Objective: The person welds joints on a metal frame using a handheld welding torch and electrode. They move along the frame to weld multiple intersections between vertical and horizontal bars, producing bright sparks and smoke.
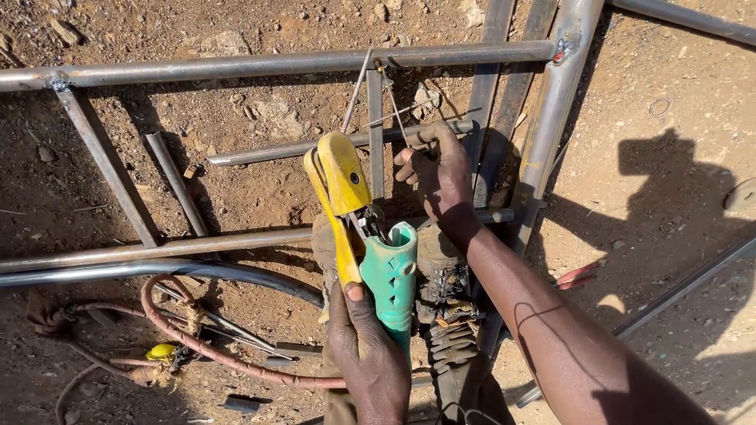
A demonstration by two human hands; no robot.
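Over bare ground, nothing like a desk: everything lies on or above dirt (260,110), inside a steel tube frame (260,63).

Left fingers: the left hand (370,354) is clenched around the green handle of an electrode holder (390,275), thumb pressed on its yellow lever; the other fingertips wrap behind the handle and are hidden.

Holder position: rises from the fist toward the frame's top rail, yellow jaw end (340,169) uppermost, well above the knuckles.

Holder jaws: whether a rod sits in them is hard to make out.

Right fingers: the right hand (437,173) is curled around a thin rod (441,126) near the frame's short upright bar (376,134); the fingertips fold under and cannot be seen.

Between the hands: the holder's head stands just left of the right hand, apart from it.

Thin wires (394,106): hang from the top rail above the right hand; their lower ends are lost behind the fingers.

Below the forearm: a worn shoe (449,315), partly covered by the arm.

Lower left corner of the frame: a reddish cable (205,346) loops under a dark curved pipe (197,271); its ends are cut off at the view's edge.

Right side: shadows (669,205) fall on the dirt.
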